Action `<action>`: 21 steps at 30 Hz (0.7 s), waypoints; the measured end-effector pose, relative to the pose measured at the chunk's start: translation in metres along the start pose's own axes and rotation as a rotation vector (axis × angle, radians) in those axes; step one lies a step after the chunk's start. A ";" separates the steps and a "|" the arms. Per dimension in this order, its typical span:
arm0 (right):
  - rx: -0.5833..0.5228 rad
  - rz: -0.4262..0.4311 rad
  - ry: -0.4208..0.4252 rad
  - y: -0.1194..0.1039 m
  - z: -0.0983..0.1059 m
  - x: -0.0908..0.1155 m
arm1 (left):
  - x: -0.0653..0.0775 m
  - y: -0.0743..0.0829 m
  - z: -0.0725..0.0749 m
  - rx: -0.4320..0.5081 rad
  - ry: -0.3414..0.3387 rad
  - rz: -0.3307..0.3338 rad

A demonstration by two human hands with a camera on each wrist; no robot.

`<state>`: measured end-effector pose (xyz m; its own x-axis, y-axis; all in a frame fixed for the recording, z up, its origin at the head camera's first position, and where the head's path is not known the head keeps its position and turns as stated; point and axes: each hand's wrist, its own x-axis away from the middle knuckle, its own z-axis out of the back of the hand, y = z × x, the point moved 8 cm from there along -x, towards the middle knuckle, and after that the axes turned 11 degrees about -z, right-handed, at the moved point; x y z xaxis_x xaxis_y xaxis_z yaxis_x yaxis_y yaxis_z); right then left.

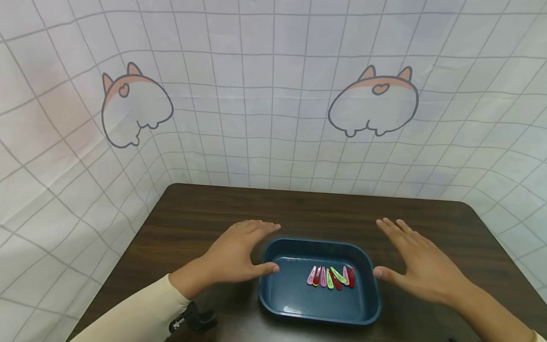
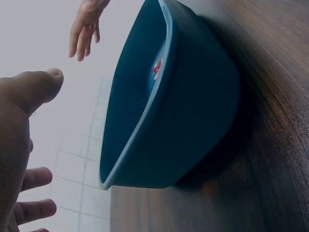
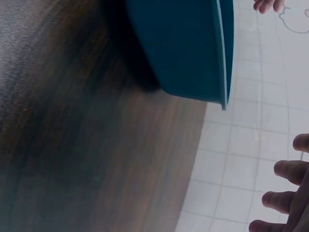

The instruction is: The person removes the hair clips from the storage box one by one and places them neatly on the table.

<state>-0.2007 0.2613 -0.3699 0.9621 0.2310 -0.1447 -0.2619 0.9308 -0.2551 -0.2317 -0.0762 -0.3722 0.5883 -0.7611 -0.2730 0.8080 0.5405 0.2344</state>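
Note:
A dark blue rectangular tray (image 1: 295, 304) sits on the table, and its outer wall shows close up in the left wrist view (image 2: 193, 106). Inside it lies a row of several snap hair clips (image 1: 323, 277) in pink, red and yellow-green. My left hand (image 1: 235, 254) hovers by the tray's left side, thumb and fingers spread apart and nothing held. On the other side, my right hand (image 1: 427, 266) is held up near the right rim, its fingers extended and holding nothing.
The dark wood-grain table (image 1: 205, 204) has rounded far corners. Behind and beside it hangs a white grid-patterned curtain (image 1: 256, 104) with cartoon animal drawings. A black strap (image 1: 194, 319) is at the left wrist.

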 end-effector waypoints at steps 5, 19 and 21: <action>-0.018 -0.033 0.005 0.006 -0.006 0.006 | 0.000 0.001 -0.004 0.044 -0.003 0.014; -0.172 -0.096 -0.070 0.016 -0.031 0.022 | -0.006 0.009 -0.019 0.100 -0.027 -0.031; -0.188 -0.098 -0.078 0.017 -0.034 0.023 | -0.006 0.009 -0.022 0.104 -0.033 -0.033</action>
<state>-0.1854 0.2727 -0.4101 0.9847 0.1703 -0.0376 -0.1693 0.8822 -0.4393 -0.2272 -0.0588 -0.3885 0.5591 -0.7901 -0.2513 0.8181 0.4763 0.3224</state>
